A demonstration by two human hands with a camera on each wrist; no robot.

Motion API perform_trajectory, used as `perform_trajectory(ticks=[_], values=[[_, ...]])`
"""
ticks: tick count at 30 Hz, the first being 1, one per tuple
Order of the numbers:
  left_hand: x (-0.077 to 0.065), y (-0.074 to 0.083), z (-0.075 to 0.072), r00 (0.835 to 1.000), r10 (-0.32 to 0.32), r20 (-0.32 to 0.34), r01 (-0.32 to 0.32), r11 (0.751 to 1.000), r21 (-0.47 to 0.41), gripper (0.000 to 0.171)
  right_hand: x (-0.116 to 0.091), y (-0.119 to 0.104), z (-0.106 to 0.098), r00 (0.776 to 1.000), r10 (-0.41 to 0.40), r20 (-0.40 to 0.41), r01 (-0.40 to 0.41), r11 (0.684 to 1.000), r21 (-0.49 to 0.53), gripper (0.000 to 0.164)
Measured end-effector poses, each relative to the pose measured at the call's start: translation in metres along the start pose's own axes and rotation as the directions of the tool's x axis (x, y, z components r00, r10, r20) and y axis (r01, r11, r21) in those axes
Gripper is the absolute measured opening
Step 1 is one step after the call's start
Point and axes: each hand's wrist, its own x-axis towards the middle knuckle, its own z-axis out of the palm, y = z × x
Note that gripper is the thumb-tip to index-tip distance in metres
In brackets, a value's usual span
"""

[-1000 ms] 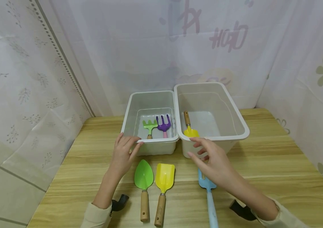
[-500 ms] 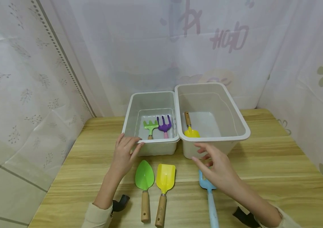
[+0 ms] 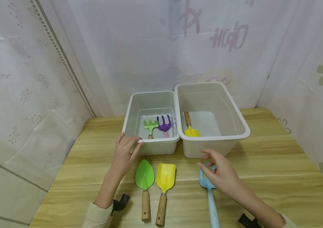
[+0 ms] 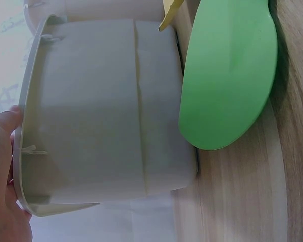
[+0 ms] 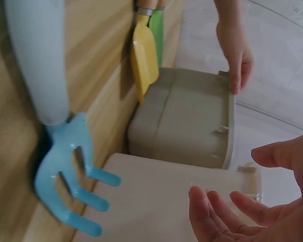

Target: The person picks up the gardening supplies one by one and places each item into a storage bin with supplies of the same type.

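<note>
The fingers of the left hand (image 3: 125, 155) pinch the near rim of a smaller pale-grey plastic bin (image 3: 161, 148) by its left corner, a hold that seems meant to steady it. Beyond those fingers, inside this bin, lie a light-green hand rake (image 3: 151, 125) and a purple three-tined fork (image 3: 164, 126). The right hand (image 3: 224, 174) grips nothing: its fingers are loosely bent, thumb apart, above the head of a light-blue hand fork (image 3: 212, 205), which lies on the wooden worktop (image 3: 263, 164). Past the right fingers stands a larger, off-white plastic bin (image 3: 191, 148), its high walls apt to contain the yellow scoop (image 3: 192, 132) inside, whose wooden handle points away. Just right of the left fingers, a pointed green metal trowel (image 3: 145, 175) and a square-ended yellow shovel (image 3: 165, 177) lie side by side, wooden handles toward the person, probably for easy reach.
</note>
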Motion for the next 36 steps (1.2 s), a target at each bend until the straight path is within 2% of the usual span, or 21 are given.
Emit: perform_trajectory(ticks=[11,17,28,36], values=[[0.001,0.001,-0.001,1.000,-0.010,0.008,0.010,1.000,-0.002,0.016,-0.006,0.024,0.000,0.996,0.080,0.046,-0.079,0.997,-0.013,0.047],[0.001,0.002,-0.001,1.000,-0.015,0.017,0.015,1.000,-0.002,0.016,-0.008,0.036,-0.001,0.994,0.096,0.053,-0.094,0.995,-0.029,0.049],[0.001,0.002,-0.002,0.999,-0.032,0.025,0.032,0.999,-0.006,0.016,-0.009,0.053,0.006,0.981,0.148,0.129,-0.141,0.988,-0.061,0.075],[0.001,0.002,-0.001,0.999,-0.027,0.018,0.027,1.000,-0.011,0.017,-0.011,0.061,0.009,0.970,0.178,0.164,-0.176,0.984,-0.026,0.084]])
